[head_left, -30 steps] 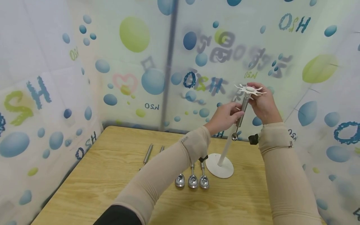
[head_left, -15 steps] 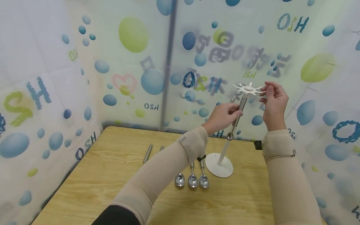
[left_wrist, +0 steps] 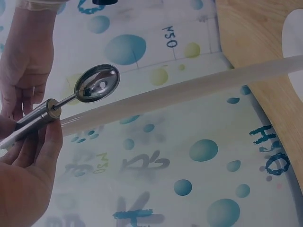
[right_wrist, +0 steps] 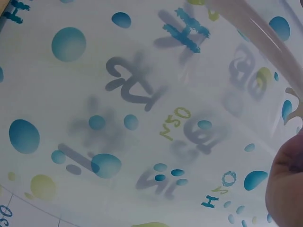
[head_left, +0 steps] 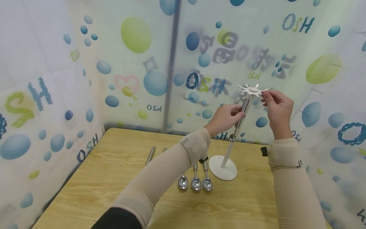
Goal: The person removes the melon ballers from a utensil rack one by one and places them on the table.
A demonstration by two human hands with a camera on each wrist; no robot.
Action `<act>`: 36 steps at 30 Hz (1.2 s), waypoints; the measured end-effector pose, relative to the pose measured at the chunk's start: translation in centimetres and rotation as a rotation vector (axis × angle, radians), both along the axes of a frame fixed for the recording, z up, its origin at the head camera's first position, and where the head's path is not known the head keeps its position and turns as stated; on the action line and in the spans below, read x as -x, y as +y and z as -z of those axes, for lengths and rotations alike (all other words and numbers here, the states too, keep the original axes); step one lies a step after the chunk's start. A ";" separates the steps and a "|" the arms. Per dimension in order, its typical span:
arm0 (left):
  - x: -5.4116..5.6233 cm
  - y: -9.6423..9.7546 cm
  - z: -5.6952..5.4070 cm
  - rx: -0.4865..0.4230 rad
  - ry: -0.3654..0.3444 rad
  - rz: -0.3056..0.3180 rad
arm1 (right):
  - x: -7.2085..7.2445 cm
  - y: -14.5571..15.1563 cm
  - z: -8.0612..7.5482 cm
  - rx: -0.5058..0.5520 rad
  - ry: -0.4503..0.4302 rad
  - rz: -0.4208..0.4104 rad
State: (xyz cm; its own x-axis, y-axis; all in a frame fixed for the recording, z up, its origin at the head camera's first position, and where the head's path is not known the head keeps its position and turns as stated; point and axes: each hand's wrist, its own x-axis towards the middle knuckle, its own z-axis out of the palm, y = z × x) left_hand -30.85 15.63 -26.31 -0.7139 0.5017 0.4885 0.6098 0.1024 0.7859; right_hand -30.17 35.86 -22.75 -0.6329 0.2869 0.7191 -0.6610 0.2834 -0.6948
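My left hand (head_left: pixel 226 117) grips the thick handle of a steel scoop (left_wrist: pixel 98 83), which has a thin neck and an oval bowl with a bright spot in its middle. The scoop hangs tilted, bowl down, its handle end right under the star-shaped hook top (head_left: pixel 253 90) of a white stand. My right hand (head_left: pixel 279 109) pinches the hook top's right side with thumb and forefinger. Only the edge of that hand and a hook tip (right_wrist: pixel 294 108) show in the right wrist view. The stand's pole (head_left: pixel 227 153) runs down behind the scoop to a round base (head_left: pixel 222 173).
On the wooden table (head_left: pixel 94 178), several more scoops lie left of the base, bowls toward me; one scoop (head_left: pixel 207 183) is closest to it. Another handle (head_left: pixel 150 155) lies farther left, and my left sleeve hides part of the row. A patterned curtain (head_left: pixel 137 105) encloses the table.
My right hand has moved from behind the hook top out to its right side and now pinches it there. My left hand and the scoop have shifted slightly left.
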 end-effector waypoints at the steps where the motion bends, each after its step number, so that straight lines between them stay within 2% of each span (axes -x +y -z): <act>1: 0.0 0.0 0.0 0.002 0.007 -0.002 | 0.0 -0.1 -0.1 -0.003 -0.007 0.014; 9: -0.2 -0.4 -0.3 0.023 0.052 -0.007 | 0.3 -0.4 -0.3 0.030 -0.066 0.058; 20: -0.6 -0.6 -0.8 0.011 0.085 -0.007 | 0.3 -0.5 -0.2 0.021 -0.080 0.093; 27: -0.4 -1.8 -0.3 0.003 0.120 -0.017 | 0.1 -0.7 -0.3 0.030 -0.088 0.075; 36: -0.1 -3.8 0.5 0.012 0.098 -0.039 | 0.2 -0.4 -0.4 0.061 -0.108 0.052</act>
